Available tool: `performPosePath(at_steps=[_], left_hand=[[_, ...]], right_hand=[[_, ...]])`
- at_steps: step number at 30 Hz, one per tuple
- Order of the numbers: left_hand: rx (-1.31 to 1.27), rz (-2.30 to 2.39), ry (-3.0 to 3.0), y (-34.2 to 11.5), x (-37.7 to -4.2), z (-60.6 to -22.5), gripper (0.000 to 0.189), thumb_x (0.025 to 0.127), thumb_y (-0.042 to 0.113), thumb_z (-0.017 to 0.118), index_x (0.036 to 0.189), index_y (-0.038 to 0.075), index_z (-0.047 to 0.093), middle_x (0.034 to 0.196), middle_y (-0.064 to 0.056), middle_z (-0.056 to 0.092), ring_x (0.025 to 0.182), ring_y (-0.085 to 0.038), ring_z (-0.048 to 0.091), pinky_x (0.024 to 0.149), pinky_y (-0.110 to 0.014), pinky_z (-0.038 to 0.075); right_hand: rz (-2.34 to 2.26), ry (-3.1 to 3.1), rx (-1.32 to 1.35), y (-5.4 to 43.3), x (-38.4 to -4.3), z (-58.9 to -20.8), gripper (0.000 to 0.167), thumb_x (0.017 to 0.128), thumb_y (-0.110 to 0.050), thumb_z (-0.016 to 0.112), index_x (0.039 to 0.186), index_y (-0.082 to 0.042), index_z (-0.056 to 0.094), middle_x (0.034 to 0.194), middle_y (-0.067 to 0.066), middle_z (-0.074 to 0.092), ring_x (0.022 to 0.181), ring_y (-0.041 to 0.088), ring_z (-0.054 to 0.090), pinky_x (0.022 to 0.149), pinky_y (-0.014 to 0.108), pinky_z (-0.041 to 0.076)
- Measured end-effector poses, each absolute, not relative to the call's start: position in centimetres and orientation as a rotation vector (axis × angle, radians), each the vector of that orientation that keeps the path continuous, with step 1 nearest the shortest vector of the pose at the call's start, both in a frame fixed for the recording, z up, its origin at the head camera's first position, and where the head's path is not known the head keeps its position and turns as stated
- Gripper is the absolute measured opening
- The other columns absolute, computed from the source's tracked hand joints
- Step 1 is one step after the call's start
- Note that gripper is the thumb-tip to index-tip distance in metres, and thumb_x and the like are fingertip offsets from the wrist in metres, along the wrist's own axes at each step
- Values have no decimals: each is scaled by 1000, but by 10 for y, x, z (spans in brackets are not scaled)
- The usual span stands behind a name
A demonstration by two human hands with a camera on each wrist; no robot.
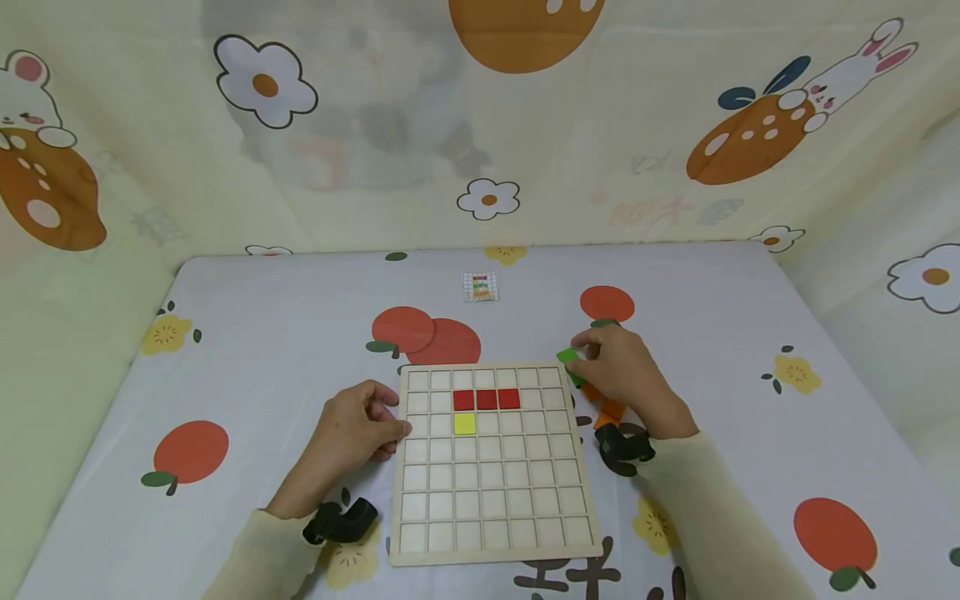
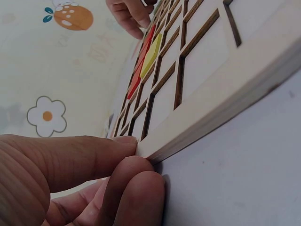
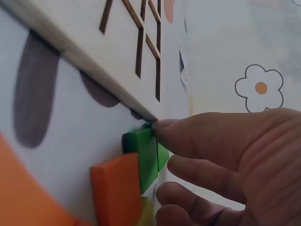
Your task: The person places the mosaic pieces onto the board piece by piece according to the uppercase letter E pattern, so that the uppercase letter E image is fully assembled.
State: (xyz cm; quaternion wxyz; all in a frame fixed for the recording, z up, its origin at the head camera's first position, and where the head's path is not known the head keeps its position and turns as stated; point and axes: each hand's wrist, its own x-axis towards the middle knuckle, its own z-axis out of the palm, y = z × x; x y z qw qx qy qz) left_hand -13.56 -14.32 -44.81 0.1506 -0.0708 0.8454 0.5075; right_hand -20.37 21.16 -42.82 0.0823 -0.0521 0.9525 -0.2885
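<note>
"Biggest first?"
"See a printed curtain at the back, with blurred shapes too faint to make out; below, see a white tabletop, cut off at the near edge."
"Then?"
"Find the wooden board near the middle, lying flat; from the left wrist, see only part of it."
"And the hands?"
"At the board's left edge, find the left hand, gripping the rim between thumb and curled fingers; beside the far right corner, find the right hand, pinching a green tile, with fingertips partly hidden."
"Smaller still?"
"Beyond the board, note a card with coloured squares too tiny to read; on the grid, count three red tiles in a row, with one yellow tile below the leftmost; under the right hand, glimpse orange tiles, partly covered; from the right wrist, catch a yellow sliver, mostly hidden."
</note>
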Motion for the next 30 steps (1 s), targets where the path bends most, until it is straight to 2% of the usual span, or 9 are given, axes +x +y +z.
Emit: performPosePath(at_steps=[10, 14, 17, 23, 30], left_hand=[[-191, 1448, 2448, -142, -135, -448, 34, 86, 4, 84, 113, 0, 62, 76, -8, 66, 56, -16, 63, 57, -29, 59], [-193, 1449, 2446, -143, -135, -449, 34, 86, 4, 84, 112, 0, 62, 76, -8, 66, 56, -17, 63, 56, -29, 59], [-198, 1456, 2440, -143, -135, -449, 34, 86, 3, 83, 112, 0, 62, 76, -8, 66, 56, -17, 63, 56, -29, 58], [-199, 1446, 2447, -143, -136, -451, 34, 86, 4, 84, 112, 0, 62, 76, -8, 66, 56, -17, 64, 56, -29, 58], [-203, 1438, 2451, -143, -136, -450, 34, 87, 5, 83, 113, 0, 63, 77, -8, 65, 57, -17, 64, 56, -29, 58]], right_hand=[[-883, 2766, -70, 211, -213, -427, 27, 93, -17, 75, 113, 1, 71, 94, 12, 63, 84, 25, 57, 68, 31, 50], [-975, 2740, -10, 214, -215, -431, 22, 93, -18, 74, 108, -3, 70, 96, 11, 68, 89, 25, 61, 72, 30, 53], [-1059, 2729, -22, 217, -216, -434, 21, 94, -17, 72, 110, -4, 71, 98, 10, 71, 91, 25, 64, 75, 30, 54], [-1228, 2672, -58, 221, -213, -436, 25, 97, -11, 69, 120, -4, 74, 94, 9, 71, 85, 24, 63, 72, 27, 54], [-1151, 2681, -110, 220, -209, -433, 27, 92, -9, 74, 119, -4, 75, 103, 11, 68, 93, 26, 62, 76, 30, 54]])
